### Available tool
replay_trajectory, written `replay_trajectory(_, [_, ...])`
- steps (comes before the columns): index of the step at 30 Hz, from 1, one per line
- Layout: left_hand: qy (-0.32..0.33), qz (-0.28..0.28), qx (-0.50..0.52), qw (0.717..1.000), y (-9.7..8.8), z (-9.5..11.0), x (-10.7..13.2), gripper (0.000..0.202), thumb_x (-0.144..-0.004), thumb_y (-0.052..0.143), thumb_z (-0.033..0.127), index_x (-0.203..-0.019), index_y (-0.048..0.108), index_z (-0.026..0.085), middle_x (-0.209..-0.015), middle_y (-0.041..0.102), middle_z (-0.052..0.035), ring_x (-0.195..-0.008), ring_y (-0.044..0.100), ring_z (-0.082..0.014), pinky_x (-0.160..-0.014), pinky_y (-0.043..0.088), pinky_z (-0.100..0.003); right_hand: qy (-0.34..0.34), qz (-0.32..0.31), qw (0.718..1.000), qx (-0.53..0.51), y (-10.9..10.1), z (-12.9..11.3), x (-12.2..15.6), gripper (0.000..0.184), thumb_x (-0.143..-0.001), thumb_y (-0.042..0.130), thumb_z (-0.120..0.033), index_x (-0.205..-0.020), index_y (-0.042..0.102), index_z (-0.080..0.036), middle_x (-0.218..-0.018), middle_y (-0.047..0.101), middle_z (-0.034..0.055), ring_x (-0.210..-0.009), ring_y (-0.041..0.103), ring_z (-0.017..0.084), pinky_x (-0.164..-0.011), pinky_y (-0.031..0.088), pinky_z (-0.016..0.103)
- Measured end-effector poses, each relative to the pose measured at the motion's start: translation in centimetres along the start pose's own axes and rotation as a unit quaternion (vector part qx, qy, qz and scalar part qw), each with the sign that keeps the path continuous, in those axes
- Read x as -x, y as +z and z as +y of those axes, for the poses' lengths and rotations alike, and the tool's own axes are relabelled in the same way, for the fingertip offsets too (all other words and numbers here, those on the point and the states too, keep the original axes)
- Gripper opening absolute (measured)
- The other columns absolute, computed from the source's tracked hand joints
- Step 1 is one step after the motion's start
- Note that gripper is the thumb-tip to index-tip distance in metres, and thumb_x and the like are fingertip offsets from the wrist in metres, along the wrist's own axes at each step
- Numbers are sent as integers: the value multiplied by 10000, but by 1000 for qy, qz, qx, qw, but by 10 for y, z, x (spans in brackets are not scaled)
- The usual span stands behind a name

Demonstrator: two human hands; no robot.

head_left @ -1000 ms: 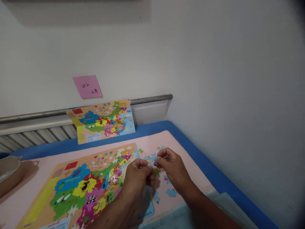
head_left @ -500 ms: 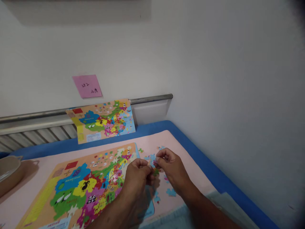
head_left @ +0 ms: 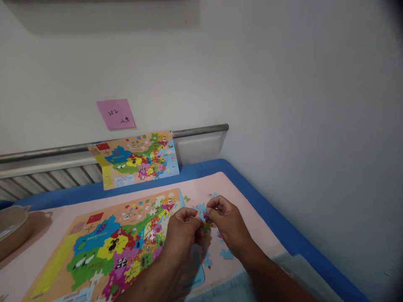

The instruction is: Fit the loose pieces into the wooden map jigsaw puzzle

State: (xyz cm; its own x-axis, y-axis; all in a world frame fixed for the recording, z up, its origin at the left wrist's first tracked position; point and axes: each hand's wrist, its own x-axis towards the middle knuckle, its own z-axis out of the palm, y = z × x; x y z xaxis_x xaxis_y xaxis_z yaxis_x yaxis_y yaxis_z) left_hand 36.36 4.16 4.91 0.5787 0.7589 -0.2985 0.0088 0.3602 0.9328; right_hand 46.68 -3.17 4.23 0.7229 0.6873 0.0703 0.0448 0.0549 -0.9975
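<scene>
One small purple jigsaw piece (head_left: 205, 215) sits pinched in the right hand (head_left: 228, 220), right of the flat, multicoloured map puzzle (head_left: 105, 237); the left hand (head_left: 183, 230) curls half-closed, any hold unclear. Light edge gripping should keep its print readable.

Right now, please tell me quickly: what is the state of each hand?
Left hand: fingers curled; whether it is closed on anything cannot be told.
Right hand: closed, pinching a small purple puzzle piece at the fingertips.

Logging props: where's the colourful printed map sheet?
Head view, left of centre: the map sheet leans behind the flat multicoloured jigsaw puzzle, below the square pink paper note.
</scene>
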Motion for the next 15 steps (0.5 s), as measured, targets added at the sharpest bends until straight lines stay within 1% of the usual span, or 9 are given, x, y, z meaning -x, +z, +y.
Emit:
replay_trajectory(2, [9, -2, -4, 1000, 1, 1, 0, 282, -547, 624, 194, -815, 552, 148, -594, 626, -56, -436, 507, -145, -423, 412, -254, 0, 5, 1000, -1, 0, -1, 1, 106, -676, 603, -274, -726, 541, -204, -654, 569, -33, -616, 561, 146, -591, 446, 266])
replay_trajectory(6, [20, -6, -16, 1000, 2, 0, 0, 211, -530, 622, 194, -728, 562, 157, -508, 561, -16, -419, 485, -140, -414, 403, -248, 7, 21, 1000, 6, 0, -4, 2, 111, -673, 603, -291, -726, 549, -209, -646, 587, -29, -617, 585, 160, -595, 459, 275])
replay_trajectory(8, [21, -6, -20, 1000, 1, -2, 0, 185, -526, 623, 191, -696, 557, 163, -497, 549, -10, -425, 490, -142, -415, 405, -246, 10, 22, 1000, 3, 0, -5, 2, 112, -670, 605, -290, -725, 550, -210, -643, 591, -27, -619, 593, 164, -596, 467, 278])
replay_trajectory(12, [14, -3, -9, 1000, 0, -4, 0, 220, -510, 623, 209, -711, 544, 169, -505, 547, 4, -428, 487, -139, -420, 407, -252, 15, 28, 999, -18, 0, -5, 2, 120, -673, 613, -292, -727, 548, -206, -652, 596, -23, -634, 616, 167, -599, 477, 277])
replay_trajectory(15, [10, -2, -1, 1000, 0, -4, 0, 276, -492, 622, 232, -748, 540, 169, -528, 571, -4, -429, 491, -141, -415, 396, -254, 18, 29, 999, -24, 1, -4, 1, 124, -670, 616, -292, -720, 545, -204, -655, 596, -24, -631, 618, 162, -601, 481, 274])
